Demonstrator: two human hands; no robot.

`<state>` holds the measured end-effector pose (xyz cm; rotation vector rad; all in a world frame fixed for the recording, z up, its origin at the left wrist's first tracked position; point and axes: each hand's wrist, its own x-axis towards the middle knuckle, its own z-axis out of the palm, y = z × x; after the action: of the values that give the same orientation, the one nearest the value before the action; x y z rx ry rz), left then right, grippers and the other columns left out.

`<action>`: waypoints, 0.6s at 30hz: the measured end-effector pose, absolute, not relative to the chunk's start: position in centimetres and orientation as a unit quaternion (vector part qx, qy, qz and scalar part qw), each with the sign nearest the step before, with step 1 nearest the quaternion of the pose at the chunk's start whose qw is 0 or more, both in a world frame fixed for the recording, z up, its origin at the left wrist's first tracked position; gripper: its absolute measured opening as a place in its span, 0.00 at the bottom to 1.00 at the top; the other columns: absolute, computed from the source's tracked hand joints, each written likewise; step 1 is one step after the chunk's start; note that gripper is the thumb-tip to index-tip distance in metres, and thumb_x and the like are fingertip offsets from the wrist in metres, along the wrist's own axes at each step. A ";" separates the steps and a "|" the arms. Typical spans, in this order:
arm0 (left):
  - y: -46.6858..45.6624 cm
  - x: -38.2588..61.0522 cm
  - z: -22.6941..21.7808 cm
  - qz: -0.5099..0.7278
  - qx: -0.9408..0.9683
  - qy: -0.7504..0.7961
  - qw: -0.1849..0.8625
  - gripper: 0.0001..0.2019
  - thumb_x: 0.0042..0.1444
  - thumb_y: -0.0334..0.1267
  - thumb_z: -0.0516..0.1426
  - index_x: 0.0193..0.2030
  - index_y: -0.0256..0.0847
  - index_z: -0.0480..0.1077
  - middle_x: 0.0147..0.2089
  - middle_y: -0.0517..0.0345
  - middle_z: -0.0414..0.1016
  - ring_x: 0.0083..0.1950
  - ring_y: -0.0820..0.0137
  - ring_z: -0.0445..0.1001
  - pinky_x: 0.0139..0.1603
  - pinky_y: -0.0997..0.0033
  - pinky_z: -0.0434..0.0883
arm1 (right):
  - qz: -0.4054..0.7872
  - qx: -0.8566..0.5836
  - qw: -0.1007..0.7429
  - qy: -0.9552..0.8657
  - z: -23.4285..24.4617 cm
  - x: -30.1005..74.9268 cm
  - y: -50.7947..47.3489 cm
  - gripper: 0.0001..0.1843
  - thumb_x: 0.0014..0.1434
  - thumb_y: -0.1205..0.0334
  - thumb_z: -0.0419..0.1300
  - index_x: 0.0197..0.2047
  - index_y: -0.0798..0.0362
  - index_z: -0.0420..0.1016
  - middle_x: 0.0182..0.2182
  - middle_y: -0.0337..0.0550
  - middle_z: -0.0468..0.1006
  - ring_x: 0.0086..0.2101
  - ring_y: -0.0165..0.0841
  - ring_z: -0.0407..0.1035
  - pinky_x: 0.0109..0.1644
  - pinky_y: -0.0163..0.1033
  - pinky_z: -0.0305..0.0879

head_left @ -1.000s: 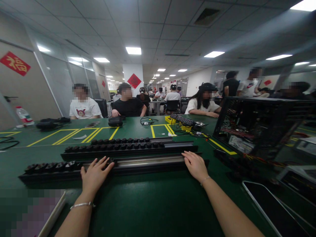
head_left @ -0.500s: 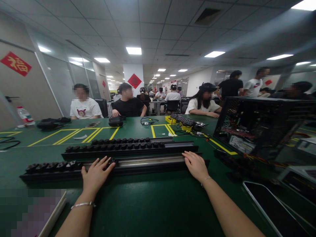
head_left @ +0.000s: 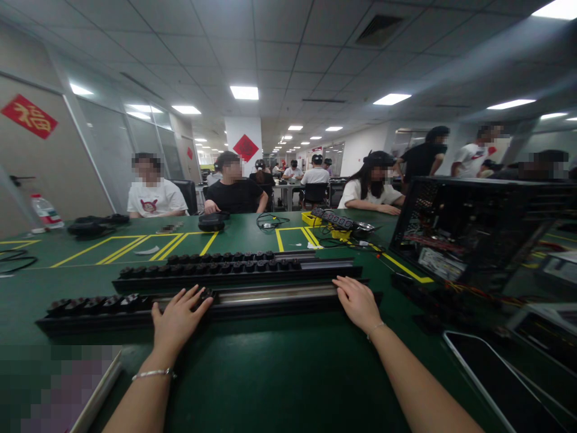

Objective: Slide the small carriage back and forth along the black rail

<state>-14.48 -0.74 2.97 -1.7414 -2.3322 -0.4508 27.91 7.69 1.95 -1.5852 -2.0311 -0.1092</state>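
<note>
A long black rail with a silver channel lies across the green table in front of me. A row of small black knob-like parts fills its left end. My left hand rests on the rail where that row ends, fingers spread and fingertips against the last parts. My right hand lies flat on the rail's right part, fingers stretched out. Just behind lies a second black rail with a longer row of the same parts, untouched.
An open black computer case stands at the right. A dark phone lies at the near right. Several people sit along the table's far side, with headsets, cables and a yellow box. A bottle stands far left.
My left hand has slid slightly right along the near rail. The right hand has stayed put. Two standing people at the back right have walked further right.
</note>
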 end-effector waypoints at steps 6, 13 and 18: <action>-0.7 -14.0 3.1 -0.134 -0.588 -0.793 0.087 0.22 0.58 0.54 0.42 0.56 0.58 0.64 0.64 0.63 0.61 0.66 0.60 0.55 0.63 0.38 0.43 | -0.037 -0.590 0.276 -0.758 2.0 27.9 7.7 0.21 0.62 0.58 0.44 0.51 0.46 0.73 0.54 0.38 0.71 0.56 0.35 0.60 0.58 0.47 0.54; -0.5 -13.7 2.7 -0.130 -0.595 -0.785 0.111 0.21 0.59 0.52 0.44 0.57 0.57 0.63 0.64 0.62 0.60 0.66 0.60 0.55 0.62 0.41 0.47 | -0.042 -0.589 0.275 -0.759 2.0 27.9 7.7 0.21 0.61 0.58 0.44 0.50 0.46 0.73 0.53 0.38 0.71 0.56 0.36 0.61 0.58 0.48 0.55; -0.5 -13.6 2.6 -0.124 -0.598 -0.781 0.128 0.22 0.59 0.51 0.45 0.58 0.55 0.62 0.64 0.60 0.60 0.66 0.60 0.55 0.62 0.43 0.49 | -0.042 -0.588 0.277 -0.759 1.9 27.9 7.8 0.21 0.61 0.58 0.45 0.50 0.45 0.73 0.53 0.38 0.71 0.55 0.36 0.61 0.58 0.48 0.55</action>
<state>-13.65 -0.51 2.58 -1.7408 -2.2716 -0.3616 27.89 7.75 1.92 -1.5785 -2.0374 -0.1133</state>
